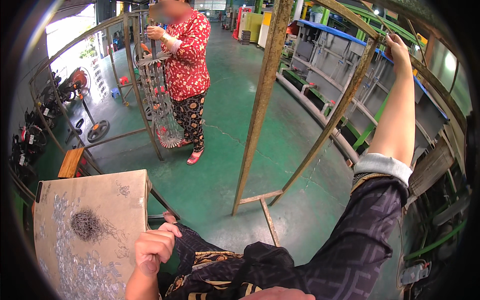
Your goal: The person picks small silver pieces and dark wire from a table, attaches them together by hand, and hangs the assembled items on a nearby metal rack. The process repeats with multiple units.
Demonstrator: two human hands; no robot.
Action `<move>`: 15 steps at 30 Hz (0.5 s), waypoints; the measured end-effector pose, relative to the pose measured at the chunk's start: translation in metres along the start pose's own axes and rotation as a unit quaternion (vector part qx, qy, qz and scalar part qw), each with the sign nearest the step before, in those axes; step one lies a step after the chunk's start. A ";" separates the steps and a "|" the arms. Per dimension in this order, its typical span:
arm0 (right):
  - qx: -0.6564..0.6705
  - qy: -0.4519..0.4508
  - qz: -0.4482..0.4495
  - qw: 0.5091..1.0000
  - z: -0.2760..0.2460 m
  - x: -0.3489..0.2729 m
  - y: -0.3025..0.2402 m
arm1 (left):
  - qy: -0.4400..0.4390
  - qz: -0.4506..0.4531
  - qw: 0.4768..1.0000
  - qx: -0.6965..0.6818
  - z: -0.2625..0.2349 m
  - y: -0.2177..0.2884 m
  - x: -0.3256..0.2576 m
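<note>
My left hand [154, 248] sits nearest, low over my lap, its grip curled narrow into a loose fist; whether anything small lies inside it I cannot tell; just to its left the table [125, 185], topped with brown board, carries a dark tangle of wire hooks [86, 224] and a scatter of small shiny metal pieces [80, 272]; my right hand [397, 50] is raised high, its grip pinched narrow at the top rail of a rusty metal rack [265, 95], seemingly on a thin wire hook too small to make out; well apart, across the green floor [220, 125], another person [186, 60] in a red patterned top holds a hanging rack of parts [160, 100].
</note>
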State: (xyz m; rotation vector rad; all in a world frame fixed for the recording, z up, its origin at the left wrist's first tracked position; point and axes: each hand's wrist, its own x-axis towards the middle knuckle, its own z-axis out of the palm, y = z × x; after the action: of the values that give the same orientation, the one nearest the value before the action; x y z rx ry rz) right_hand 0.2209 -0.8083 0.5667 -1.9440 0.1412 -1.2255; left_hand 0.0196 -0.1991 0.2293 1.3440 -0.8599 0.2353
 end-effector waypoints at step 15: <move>0.090 0.023 0.022 0.995 -0.012 -0.005 0.043 | 0.000 -0.027 0.999 0.043 0.004 -0.014 -0.001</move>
State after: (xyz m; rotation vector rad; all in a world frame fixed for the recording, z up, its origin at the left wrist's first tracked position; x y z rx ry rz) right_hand 0.2221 -0.8414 0.5362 -1.7502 0.0942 -1.2111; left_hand 0.0258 -0.2055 0.2178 1.4451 -0.8203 0.2308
